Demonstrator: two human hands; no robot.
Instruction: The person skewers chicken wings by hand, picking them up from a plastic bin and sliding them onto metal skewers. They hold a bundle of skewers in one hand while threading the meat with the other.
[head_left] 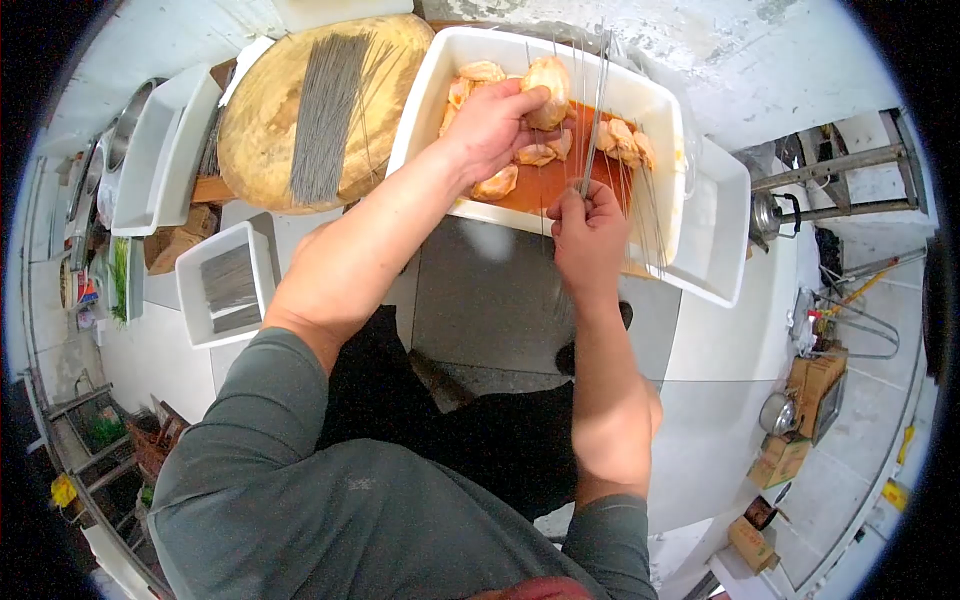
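Observation:
My left hand (pixel 495 130) grips a pale, sauce-coated piece of raw chicken (pixel 547 92) between thumb and fingers, over a white tub (pixel 415 115). Below and right of it, my right hand (pixel 592 235) is closed with a pinch on thin metal skewers (pixel 597 120) that point up past the chicken. Reddish marinade (pixel 590 180) covers the tub's bottom. More chicken pieces (pixel 495 185) lie in it on the left, and a cluster of chicken (pixel 628 143) sits at the right among several skewers leaning over the near rim.
Left of the tub, a round wooden chopping board (pixel 255 125) bears a thick bundle of skewers (pixel 330 115). A small white bin (pixel 190 285) with more skewers stands lower left, near a long white tray (pixel 165 150). Another white container (pixel 720 215) adjoins the tub's right side.

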